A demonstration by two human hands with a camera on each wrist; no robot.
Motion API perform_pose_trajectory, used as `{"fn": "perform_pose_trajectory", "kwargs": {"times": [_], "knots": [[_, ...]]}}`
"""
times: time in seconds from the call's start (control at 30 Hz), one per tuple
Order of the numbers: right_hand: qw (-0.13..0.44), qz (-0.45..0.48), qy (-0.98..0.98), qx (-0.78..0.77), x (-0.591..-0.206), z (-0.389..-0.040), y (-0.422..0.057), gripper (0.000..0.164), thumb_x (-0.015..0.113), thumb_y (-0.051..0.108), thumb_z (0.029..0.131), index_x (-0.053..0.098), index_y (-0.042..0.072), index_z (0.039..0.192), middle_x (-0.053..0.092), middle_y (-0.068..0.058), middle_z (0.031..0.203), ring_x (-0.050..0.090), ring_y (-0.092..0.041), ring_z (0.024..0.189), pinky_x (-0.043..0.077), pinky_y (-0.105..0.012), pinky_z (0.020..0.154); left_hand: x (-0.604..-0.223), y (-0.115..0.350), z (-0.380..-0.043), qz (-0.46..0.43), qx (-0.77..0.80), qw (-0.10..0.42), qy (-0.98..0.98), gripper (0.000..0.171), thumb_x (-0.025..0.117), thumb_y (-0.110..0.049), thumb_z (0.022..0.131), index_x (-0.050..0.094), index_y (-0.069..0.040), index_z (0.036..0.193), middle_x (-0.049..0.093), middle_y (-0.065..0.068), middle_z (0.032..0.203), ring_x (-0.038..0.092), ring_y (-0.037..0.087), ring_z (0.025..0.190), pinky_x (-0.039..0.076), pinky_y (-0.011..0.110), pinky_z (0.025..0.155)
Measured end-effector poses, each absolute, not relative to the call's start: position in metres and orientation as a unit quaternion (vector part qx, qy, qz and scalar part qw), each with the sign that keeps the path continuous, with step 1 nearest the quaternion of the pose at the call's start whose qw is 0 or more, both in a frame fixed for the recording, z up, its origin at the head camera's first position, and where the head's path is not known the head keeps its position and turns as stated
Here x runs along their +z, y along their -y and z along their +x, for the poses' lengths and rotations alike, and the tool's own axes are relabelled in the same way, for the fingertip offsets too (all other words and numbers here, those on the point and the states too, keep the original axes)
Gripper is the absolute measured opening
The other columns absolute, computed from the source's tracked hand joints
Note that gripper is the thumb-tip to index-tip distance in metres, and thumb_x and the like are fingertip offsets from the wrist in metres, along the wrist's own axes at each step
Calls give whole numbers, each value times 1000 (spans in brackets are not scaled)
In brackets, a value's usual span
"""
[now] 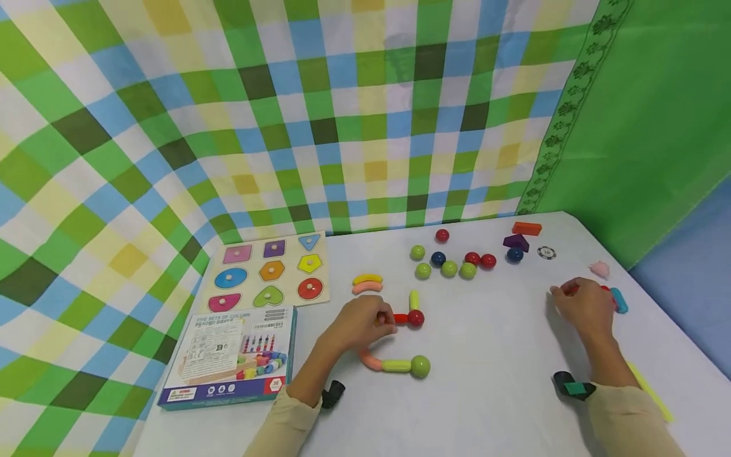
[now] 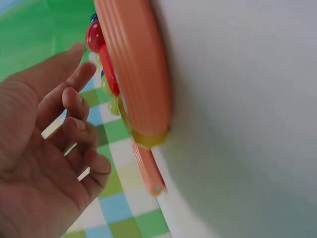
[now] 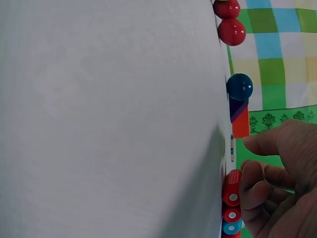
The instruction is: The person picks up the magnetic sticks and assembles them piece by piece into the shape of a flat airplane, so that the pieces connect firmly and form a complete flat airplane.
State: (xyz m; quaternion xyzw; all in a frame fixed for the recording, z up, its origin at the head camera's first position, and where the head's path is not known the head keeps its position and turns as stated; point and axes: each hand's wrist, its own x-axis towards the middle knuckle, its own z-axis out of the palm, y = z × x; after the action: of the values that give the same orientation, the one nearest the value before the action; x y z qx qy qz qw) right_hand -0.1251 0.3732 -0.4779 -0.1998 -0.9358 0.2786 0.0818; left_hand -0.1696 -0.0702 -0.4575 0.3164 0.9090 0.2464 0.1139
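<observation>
My left hand (image 1: 361,322) hovers with loosely bent fingers beside a red rod (image 1: 401,318) joined to a red ball (image 1: 416,318); nothing shows between its fingers. A lime rod (image 1: 414,299) extends from that ball. Just below this hand lie a salmon curved rod (image 1: 370,360), a lime grooved rod (image 1: 396,365) and a green ball (image 1: 421,366), linked in a row. The salmon curve (image 2: 141,69) looms large in the left wrist view. Over at the right, my right hand (image 1: 585,308) has its thumb apart from bent fingers, right by red rods (image 3: 232,187) and a blue rod (image 1: 619,300).
Several green, red and blue balls (image 1: 448,268) lie toward the back. A shape puzzle board (image 1: 328,279) and a boxed bead set (image 1: 214,355) occupy the left. Yellow and salmon curves (image 1: 367,287) lie between. An orange block (image 1: 526,228) and a round chip (image 1: 546,252) sit back right.
</observation>
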Motion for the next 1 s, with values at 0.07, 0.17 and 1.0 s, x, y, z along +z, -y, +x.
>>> {"fn": "perform_pose_trajectory", "kwargs": {"times": [0.07,0.17,1.0], "knots": [[83,-200,934,283,-479,-125,-373,39,60,32,90,59,-5,101,59,-17,82,47,-31,78,38,-37,57,-458,63,-177,324,241,90,-910,15,75,-33,82,68,-24,91,55,-10,78,49,6,72,42,21,62],[88,-196,935,284,-480,-124,-374,38,60,31,90,59,-5,100,58,-17,81,47,-31,78,36,-37,58,-461,55,-185,324,233,76,-914,19,75,-31,82,68,-23,98,57,-7,88,50,7,78,43,21,66],[113,-210,934,265,-477,-118,-384,35,59,30,91,61,-3,99,58,-15,77,45,-32,79,31,-37,61,-454,65,-177,273,224,222,-909,10,77,-28,81,68,-24,84,58,-7,71,52,11,64,42,25,58]]}}
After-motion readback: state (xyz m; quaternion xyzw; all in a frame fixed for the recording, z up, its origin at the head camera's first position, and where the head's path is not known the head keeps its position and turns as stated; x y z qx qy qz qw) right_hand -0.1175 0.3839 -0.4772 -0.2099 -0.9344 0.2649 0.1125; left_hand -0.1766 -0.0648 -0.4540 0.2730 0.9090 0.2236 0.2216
